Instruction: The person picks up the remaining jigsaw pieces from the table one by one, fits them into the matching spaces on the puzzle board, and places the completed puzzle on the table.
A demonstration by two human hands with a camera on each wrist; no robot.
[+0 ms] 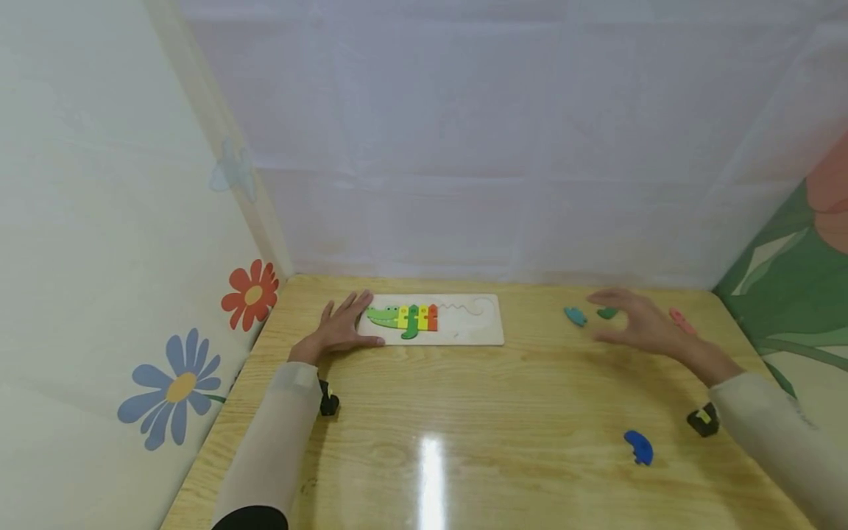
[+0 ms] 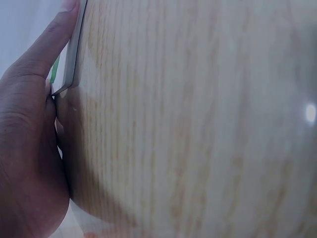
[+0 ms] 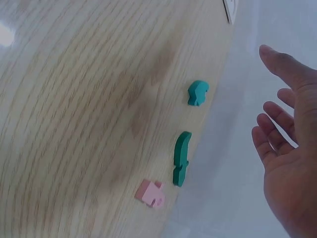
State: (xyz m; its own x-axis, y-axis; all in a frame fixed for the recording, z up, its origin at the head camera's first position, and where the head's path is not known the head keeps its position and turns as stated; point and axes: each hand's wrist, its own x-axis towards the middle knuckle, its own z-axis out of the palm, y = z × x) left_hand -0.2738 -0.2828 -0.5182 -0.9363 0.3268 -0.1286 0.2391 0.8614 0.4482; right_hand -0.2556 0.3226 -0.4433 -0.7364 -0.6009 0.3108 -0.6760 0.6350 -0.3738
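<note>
A pale puzzle board [image 1: 473,331] lies near the back of the table, with a crocodile's green head [image 1: 384,316] and yellow, green and orange body pieces fitted at its left. My left hand [image 1: 339,326] rests at the board's left end, fingers spread and thumb along its front edge. To the right, my right hand [image 1: 639,322] hovers with nothing in it, thumb apart from the bent fingers. Around it lie a light blue piece [image 1: 575,316], a green piece [image 3: 181,158] and a pink piece [image 3: 150,194].
A dark blue curved piece [image 1: 640,447] lies nearer the front on the right. A white cloth wall [image 1: 430,184] rises behind the table [image 1: 503,412], and printed flower panels flank both sides.
</note>
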